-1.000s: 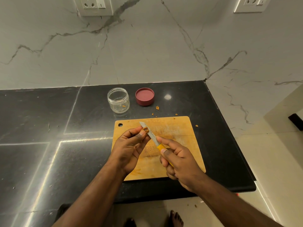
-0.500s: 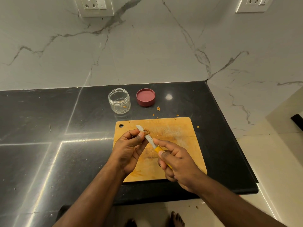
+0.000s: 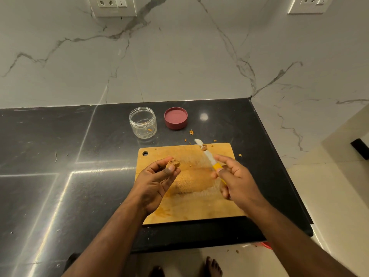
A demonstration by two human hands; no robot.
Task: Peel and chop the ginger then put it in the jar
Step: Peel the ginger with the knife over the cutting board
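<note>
— Left hand (image 3: 157,180)?
— Palm up, curled, thumb and fingertips (image 3: 169,170) pinched on a rough, knobbly ginger (image 3: 173,163) lump over the wooden cutting board (image 3: 191,208).
— Right hand (image 3: 234,176)?
— Blurred; closed on the yellow-handled knife (image 3: 207,156), forefinger stretched out, pale blade angled away (small peel scrap (image 3: 204,147) stuck near the tip).
— Jar (image 3: 143,122)?
— Clear, round, open; well beyond the left fingertips, on the glossy black counter (image 3: 60,148). Dark red lid (image 3: 176,118) just beside.

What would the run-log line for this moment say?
phase: peeling | left hand: holds ginger | right hand: holds knife, peel on blade | jar: open, nearly empty | lid: beside jar
</note>
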